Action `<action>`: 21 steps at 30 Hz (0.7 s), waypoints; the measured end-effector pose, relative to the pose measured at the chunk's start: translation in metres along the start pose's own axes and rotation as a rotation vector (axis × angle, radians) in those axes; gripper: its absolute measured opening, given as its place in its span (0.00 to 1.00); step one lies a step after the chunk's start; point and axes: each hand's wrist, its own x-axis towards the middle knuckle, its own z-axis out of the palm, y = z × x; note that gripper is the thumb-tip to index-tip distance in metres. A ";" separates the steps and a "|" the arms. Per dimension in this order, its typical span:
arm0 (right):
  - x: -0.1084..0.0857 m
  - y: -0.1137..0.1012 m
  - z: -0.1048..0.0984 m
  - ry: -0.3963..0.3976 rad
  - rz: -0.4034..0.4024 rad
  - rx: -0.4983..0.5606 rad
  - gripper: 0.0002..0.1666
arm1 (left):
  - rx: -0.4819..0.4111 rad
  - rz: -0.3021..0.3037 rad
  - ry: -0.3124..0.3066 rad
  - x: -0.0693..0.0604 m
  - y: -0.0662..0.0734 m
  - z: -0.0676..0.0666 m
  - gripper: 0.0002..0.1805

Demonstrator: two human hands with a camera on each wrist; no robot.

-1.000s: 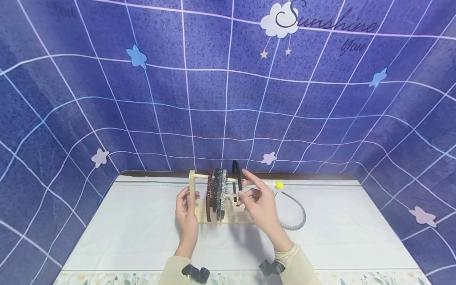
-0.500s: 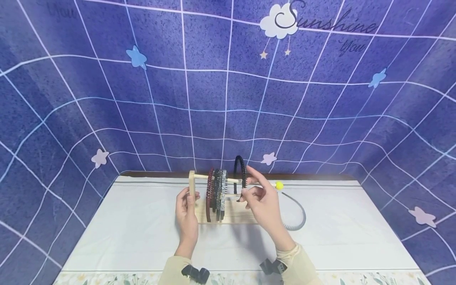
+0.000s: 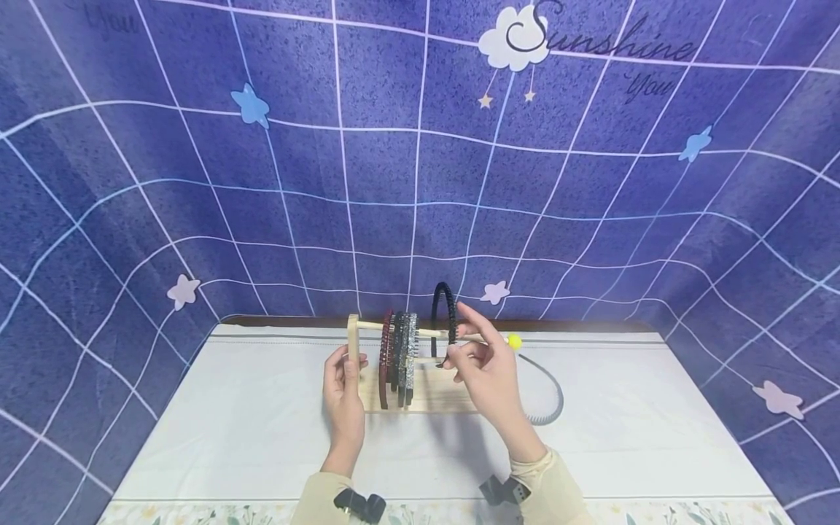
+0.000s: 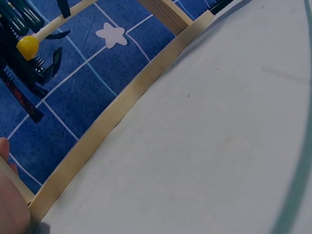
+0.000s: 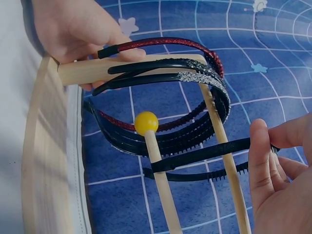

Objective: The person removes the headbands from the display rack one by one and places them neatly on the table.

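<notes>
Your right hand (image 3: pixel 487 370) pinches black headband (image 3: pixel 451 315), lifted farther from other headbands (image 3: pixel 403 357), gap widening; left hand (image 3: pixel 344 397) grips rack (image 3: pixel 354 334) near worktop's (image 3: pixel 262 415) back edge.

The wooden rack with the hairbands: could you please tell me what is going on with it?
A person steadies the rack by its upright with the left hand. The right hand pinches a black hairband at the rods; I cannot tell if it rests on them. A red hairband, a silver hairband and dark ones between them already hang close together on the rack. A gray hairband lies on the table, to the person's right.
</notes>
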 end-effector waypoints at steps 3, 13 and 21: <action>0.000 -0.001 -0.001 0.005 -0.012 0.003 0.43 | 0.003 0.004 -0.002 0.000 0.000 0.000 0.20; 0.000 -0.004 -0.002 0.013 -0.039 0.011 0.42 | 0.012 -0.002 -0.004 0.000 -0.001 -0.001 0.20; 0.000 -0.006 -0.005 0.027 -0.055 0.000 0.42 | 0.017 -0.009 0.008 0.000 -0.001 -0.001 0.20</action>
